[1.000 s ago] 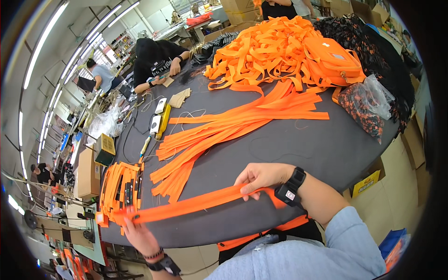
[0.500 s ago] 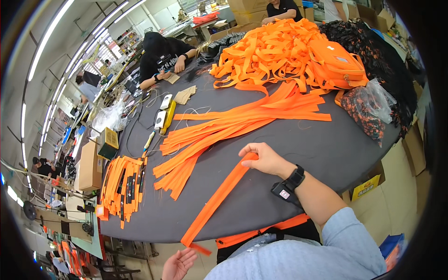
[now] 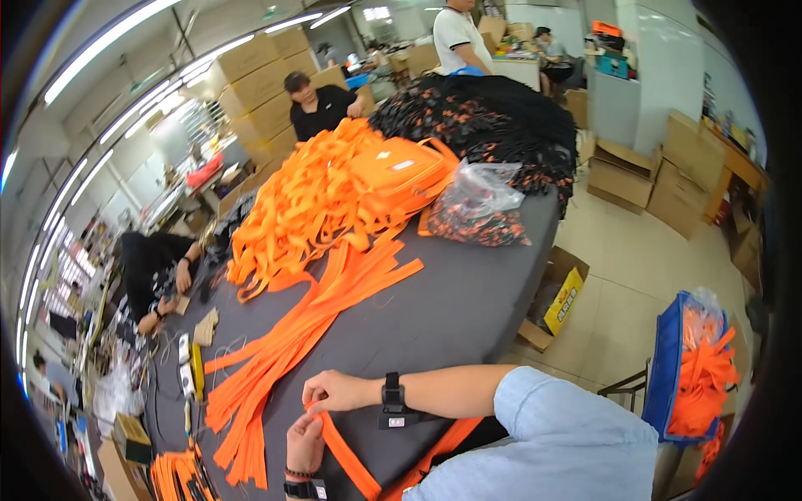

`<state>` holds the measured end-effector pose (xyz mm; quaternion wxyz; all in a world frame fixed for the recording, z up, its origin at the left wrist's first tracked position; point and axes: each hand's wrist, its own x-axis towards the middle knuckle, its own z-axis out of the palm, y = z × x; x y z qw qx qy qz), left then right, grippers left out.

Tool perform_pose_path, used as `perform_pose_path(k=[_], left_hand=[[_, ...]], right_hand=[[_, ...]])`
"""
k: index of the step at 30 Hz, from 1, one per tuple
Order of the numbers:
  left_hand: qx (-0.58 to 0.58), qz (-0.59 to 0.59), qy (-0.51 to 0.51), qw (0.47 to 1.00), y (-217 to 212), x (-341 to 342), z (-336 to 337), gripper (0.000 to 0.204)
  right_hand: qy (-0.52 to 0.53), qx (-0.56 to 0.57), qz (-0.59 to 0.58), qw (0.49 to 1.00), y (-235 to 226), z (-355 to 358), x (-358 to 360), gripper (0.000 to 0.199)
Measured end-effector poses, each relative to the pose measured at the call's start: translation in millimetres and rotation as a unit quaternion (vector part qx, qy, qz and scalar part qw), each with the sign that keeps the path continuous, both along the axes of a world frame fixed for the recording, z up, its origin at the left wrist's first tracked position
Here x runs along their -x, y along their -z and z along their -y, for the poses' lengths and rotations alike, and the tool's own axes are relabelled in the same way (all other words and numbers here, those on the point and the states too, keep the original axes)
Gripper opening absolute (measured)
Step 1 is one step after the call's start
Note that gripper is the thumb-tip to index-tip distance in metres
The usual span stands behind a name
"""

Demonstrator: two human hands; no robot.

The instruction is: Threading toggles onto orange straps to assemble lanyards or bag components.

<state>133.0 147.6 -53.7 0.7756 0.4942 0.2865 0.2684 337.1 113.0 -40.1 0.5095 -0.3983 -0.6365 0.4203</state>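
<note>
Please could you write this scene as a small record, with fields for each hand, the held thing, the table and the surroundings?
Left hand: fingertips pinched at the upper end of an orange strip
Right hand: fingers closed at that same end, above the left hand in the picture
Held thing: the orange strip, slanting down toward the picture's lower edge
Table: dark top, bearing loose orange strips, an orange webbing heap, an orange bag and a clear plastic bag
Surroundings: blue bin at right; co-workers beyond the table
</note>
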Motion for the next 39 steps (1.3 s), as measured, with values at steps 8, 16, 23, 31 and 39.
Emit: perform_pose_path(k=[8,16,23,31,39], left_hand=[[0.053,0.067,-0.043,0.995,4,8,0,0.011],[0.071,0.057,-0.039,0.995,6,-4,4,0.011],[0.092,0.04,-0.036,0.994,2,6,-3,0.007],[0.064,0.021,-0.013,0.998,14,12,-6,0.008],[0.084,0.06,0.025,0.994,31,6,-12,0.007]], right_hand=[[0.544,-0.361,-0.086,0.753,-99,97,-88,0.008],[0.675,-0.077,0.241,0.693,-96,182,-394,0.01],[0.266,0.033,0.573,0.774,-50,97,-501,0.032],[0.191,0.107,0.62,0.753,-65,94,-485,0.035],[0.19,0.08,0.645,0.735,-50,99,-475,0.04]])
